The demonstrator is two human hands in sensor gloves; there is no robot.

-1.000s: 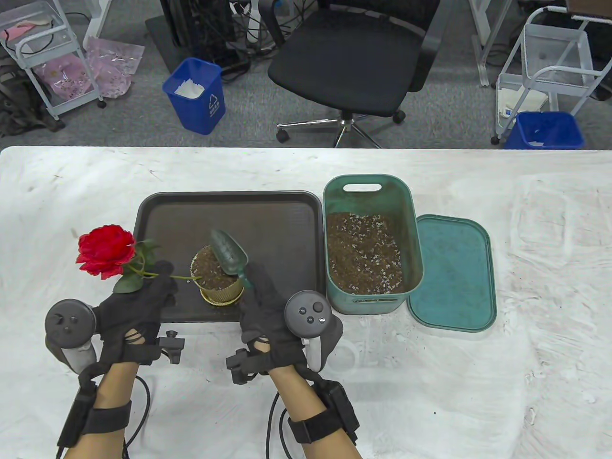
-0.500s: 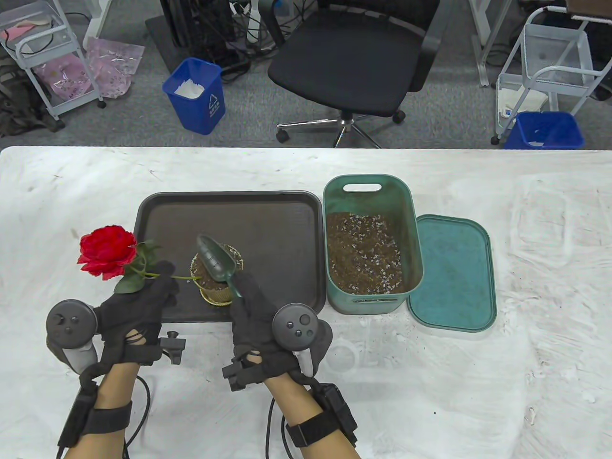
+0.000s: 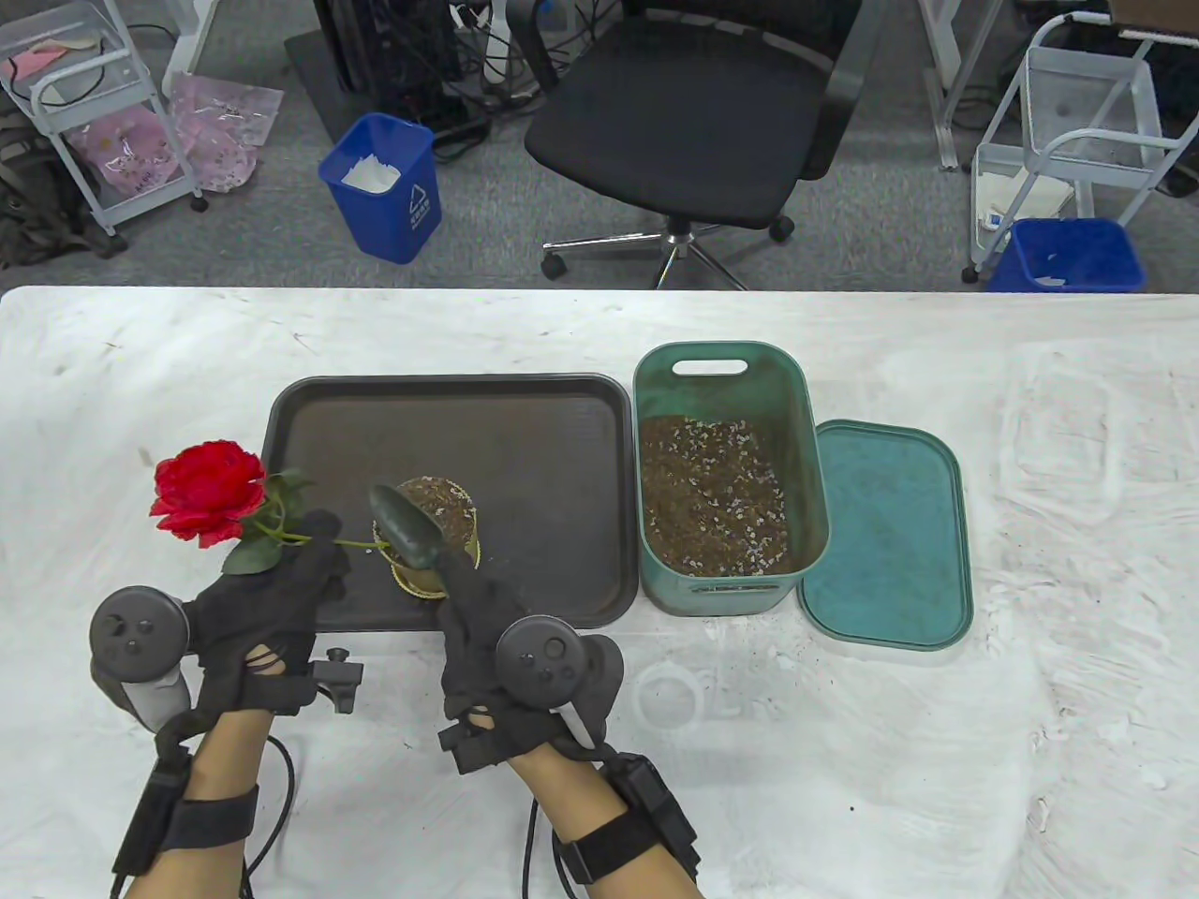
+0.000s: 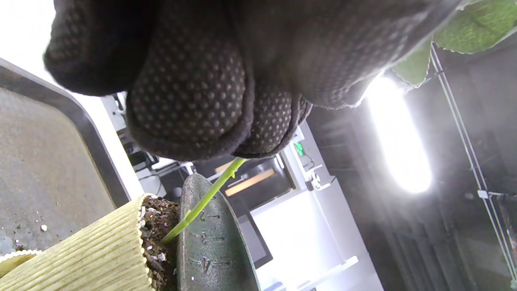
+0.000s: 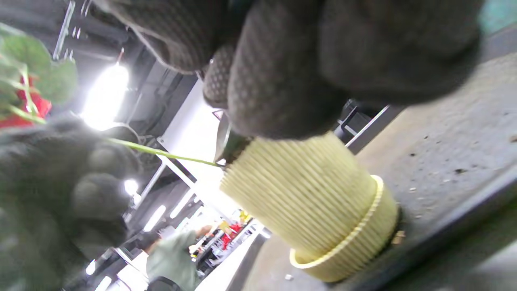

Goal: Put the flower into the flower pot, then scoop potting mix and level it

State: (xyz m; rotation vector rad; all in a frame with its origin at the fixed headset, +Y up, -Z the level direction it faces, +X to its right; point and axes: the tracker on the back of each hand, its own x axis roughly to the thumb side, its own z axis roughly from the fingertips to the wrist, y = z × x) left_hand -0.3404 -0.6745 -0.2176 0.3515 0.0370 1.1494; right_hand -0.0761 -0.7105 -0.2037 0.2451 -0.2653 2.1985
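Table view: the left hand (image 3: pixel 267 599) pinches the rose (image 3: pixel 208 492) by its stem, which runs rightward into the yellow flower pot (image 3: pixel 433 534) on the dark tray (image 3: pixel 525 421); the bloom leans well left of the pot. The right hand (image 3: pixel 482 623) grips the green scoop (image 3: pixel 405 529), its long axis slanting up-left over the pot's left rim; a second ago it lay further right.

Left wrist view: the stem (image 4: pixel 202 202) enters the soil beside the scoop blade.

Right wrist view: curled fingers (image 5: pixel 282 81) sit above the ribbed pot.
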